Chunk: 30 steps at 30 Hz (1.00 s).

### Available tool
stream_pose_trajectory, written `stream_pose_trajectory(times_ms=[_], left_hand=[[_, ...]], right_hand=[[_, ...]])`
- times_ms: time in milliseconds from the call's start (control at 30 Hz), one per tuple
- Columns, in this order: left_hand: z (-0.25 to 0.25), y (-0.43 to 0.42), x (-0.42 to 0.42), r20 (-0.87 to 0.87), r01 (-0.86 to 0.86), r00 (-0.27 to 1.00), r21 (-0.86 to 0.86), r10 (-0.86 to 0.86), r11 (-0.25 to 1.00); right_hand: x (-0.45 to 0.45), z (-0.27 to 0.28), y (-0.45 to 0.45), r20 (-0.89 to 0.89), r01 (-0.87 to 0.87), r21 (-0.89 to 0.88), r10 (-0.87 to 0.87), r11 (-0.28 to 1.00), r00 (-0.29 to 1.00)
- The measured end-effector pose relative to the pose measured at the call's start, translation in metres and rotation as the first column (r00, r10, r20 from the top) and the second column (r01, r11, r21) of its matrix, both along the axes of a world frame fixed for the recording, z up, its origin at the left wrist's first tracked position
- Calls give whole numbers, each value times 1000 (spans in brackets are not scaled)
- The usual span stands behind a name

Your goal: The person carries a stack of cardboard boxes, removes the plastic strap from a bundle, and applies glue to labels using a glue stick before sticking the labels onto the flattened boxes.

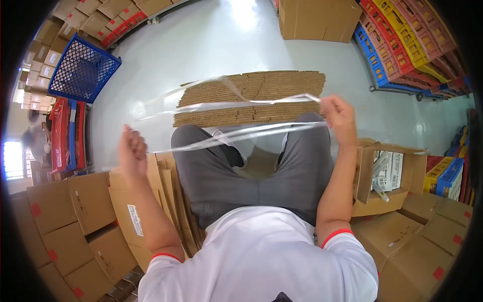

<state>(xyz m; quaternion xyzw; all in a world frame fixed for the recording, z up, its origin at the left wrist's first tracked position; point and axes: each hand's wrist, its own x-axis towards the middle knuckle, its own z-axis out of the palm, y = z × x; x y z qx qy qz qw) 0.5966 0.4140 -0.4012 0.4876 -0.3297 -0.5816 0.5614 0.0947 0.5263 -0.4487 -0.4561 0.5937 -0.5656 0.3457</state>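
Observation:
Loops of whitish, shiny plastic strapping stretch across the space between my two hands, above my knees. My right hand is closed on the right end of the strands, fingers pinched together. On the other side, my left hand has its fingers curled in at the left end; the strands blur close to it. Under and beyond the strapping, a bundle of brown corrugated cardboard lies on the floor in front of my feet, its fluted edges facing up.
Flattened cartons lean beside my left leg. An open carton with printed packets stands at my right. Stacked boxes fill both near sides. A blue crate stands far left, colourful crates far right, and a large carton ahead.

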Motion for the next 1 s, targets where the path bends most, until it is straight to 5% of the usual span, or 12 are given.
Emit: stream_pose_trajectory(times_ms=[33,167,267,333,433,500,567,600,667,733,833,1000], left_hand=[[-3,9,-31,139,-54,989,14,51,998],[-13,66,-162,303,145,950,-228,-72,963],[-22,87,-192,398,434,871,-351,-287,830],[-16,94,-194,287,563,779,69,-557,824],[-11,96,-188,321,658,708,24,-629,753],[6,105,-185,356,639,710,37,-607,768],[25,89,-166,628,810,470,-28,-620,585],[32,81,-156,610,756,551,-76,-569,651],[41,51,-115,452,621,732,-133,-510,773],[43,30,-71,308,535,821,-127,-480,835],[25,26,-58,265,830,521,63,-811,554],[2,27,-64,-55,811,580,-60,-813,583]], right_hand=[[16,2,-2,-341,-1,17,6,1000,940],[103,36,11,-678,-471,88,399,878,617],[134,41,19,-651,-569,26,446,822,614],[132,51,24,-705,-526,-41,349,849,617],[135,61,12,-728,-382,-324,31,865,685],[138,59,10,-666,-277,-507,-167,816,727],[136,54,12,-501,-369,-377,148,849,853],[132,51,13,-422,-402,-337,245,851,873],[98,41,14,259,-761,327,722,560,642],[69,17,16,372,-665,-12,620,747,691],[67,16,13,468,-390,-405,554,827,689],[67,2,-2,764,-236,-296,378,926,523]])
